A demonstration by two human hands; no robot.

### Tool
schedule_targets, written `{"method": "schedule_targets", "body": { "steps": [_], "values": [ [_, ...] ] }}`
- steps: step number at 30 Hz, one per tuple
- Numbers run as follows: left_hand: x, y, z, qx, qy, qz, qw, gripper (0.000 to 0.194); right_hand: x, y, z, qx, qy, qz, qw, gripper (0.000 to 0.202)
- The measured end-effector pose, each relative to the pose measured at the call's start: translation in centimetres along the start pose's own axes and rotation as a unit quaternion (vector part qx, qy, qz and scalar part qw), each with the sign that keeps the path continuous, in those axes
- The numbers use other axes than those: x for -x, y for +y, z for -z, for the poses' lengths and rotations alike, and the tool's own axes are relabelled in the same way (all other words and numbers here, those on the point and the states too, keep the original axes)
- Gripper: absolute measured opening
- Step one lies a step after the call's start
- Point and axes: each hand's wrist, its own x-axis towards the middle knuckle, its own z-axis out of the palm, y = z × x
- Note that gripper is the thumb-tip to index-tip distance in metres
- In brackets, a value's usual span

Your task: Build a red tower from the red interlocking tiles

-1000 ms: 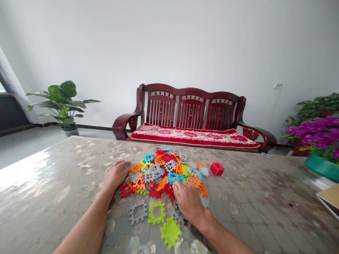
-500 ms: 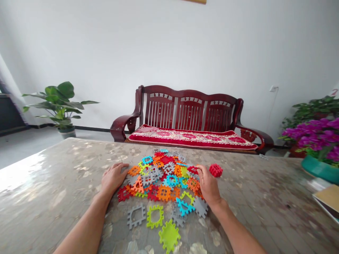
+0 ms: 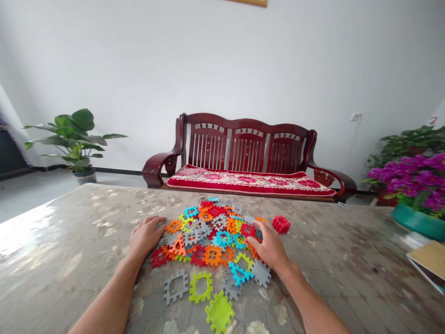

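My left hand (image 3: 146, 235) lies on the table with its fingers stretched out, at the left edge of a pile of plastic interlocking tiles (image 3: 205, 239). On the pile's right side my right hand (image 3: 270, 243) has its thumb and fingers apart. A red window-patterned tile (image 3: 248, 229) lies just left of those fingertips; whether they touch it I cannot tell. Past that hand sits a red cube (image 3: 281, 224) of joined tiles. Closer to me are a grey frame tile (image 3: 168, 297), a green frame tile (image 3: 192, 283), a solid green tile (image 3: 219, 311) and a blue triangle (image 3: 239, 273).
The tiles lie on a patterned brown table (image 3: 86, 260). Flowers in a teal pot (image 3: 415, 221) and a tan-topped box (image 3: 429, 260) stand at the right. Beyond the table are a wooden bench (image 3: 239, 144) and a leafy potted plant (image 3: 78, 139).
The fingers of my right hand have spread from a pinch at a red tile, which now shows flatter and lower on the pile. My left hand stays put. The view has shifted slightly.
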Motion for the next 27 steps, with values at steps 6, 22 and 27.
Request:
{"method": "schedule_targets", "body": {
  "steps": [6, 22, 27],
  "values": [
    [0.0, 0.1, 0.1, 0.003, -0.001, 0.003, 1.0, 0.042, -0.2, -0.6, -0.1, 0.021, -0.014, 0.007, 1.0, 0.045],
    [-0.3, -0.3, -0.1, 0.011, 0.003, 0.002, 1.0, 0.043, 0.1, -1.2, 0.0, 0.008, 0.0, 0.01, 1.0, 0.046],
    [-0.3, -0.3, 0.0, 0.004, -0.006, -0.005, 1.0, 0.044, 0.1, -1.7, 0.2, 0.016, -0.012, 0.013, 1.0, 0.04]
  ]
}}
